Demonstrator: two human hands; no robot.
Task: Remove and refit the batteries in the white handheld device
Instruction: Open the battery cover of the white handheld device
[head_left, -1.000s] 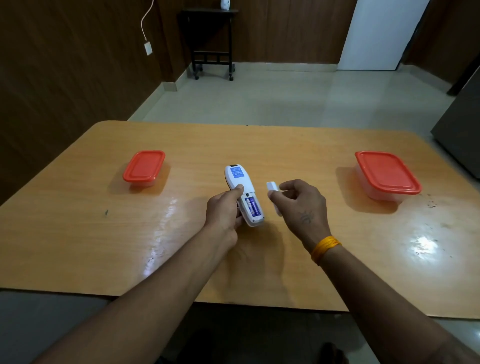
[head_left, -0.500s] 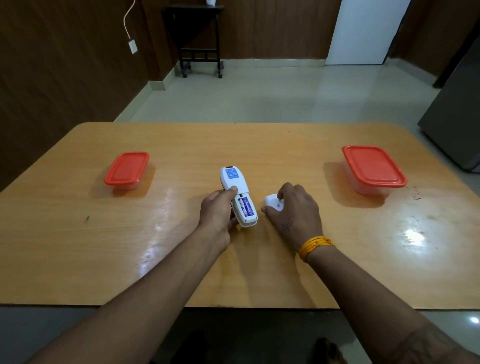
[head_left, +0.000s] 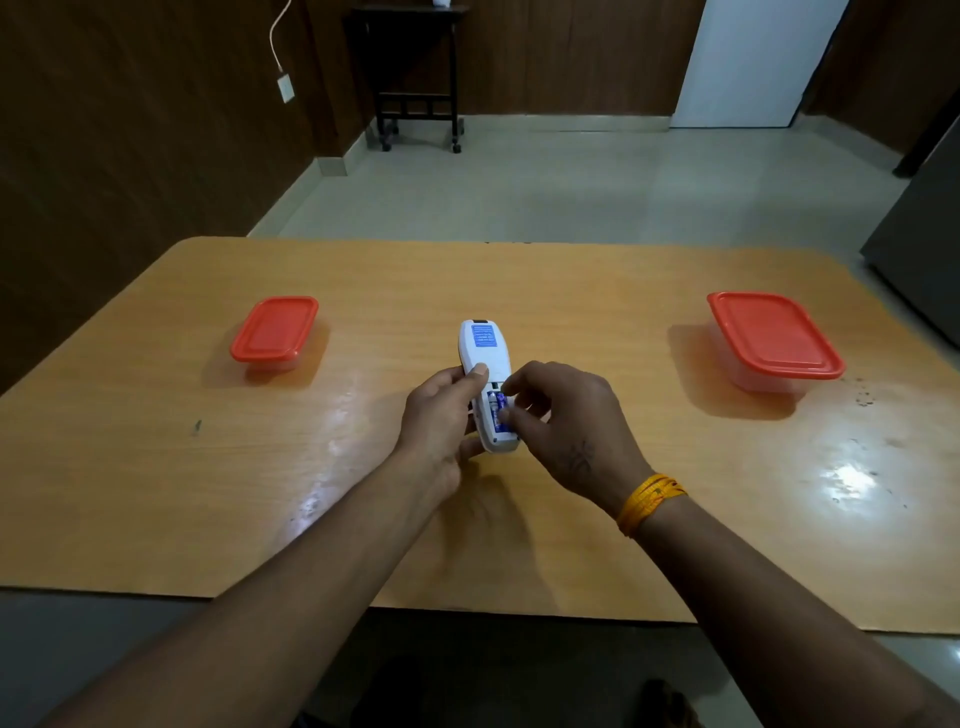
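The white handheld device (head_left: 483, 345) lies back-up over the middle of the wooden table (head_left: 156, 467), with a blue label near its far end. My left hand (head_left: 441, 415) grips it from the left, thumb on its back. Its battery compartment is open and shows blue batteries (head_left: 497, 404). My right hand (head_left: 566, 426) reaches in from the right, thumb and forefinger pinching the right battery in the compartment. The white battery cover is not visible; my right hand covers the spot where it went down.
A small red-lidded container (head_left: 275, 327) stands at the left of the table. A larger red-lidded container (head_left: 774, 332) stands at the right. A grey cabinet (head_left: 924, 260) is near the table's far right corner. A dark stand (head_left: 415, 78) is against the back wall.
My right hand set the white cover down on the table, then moved left to the open compartment and pinched a battery. My left hand kept hold of the device.
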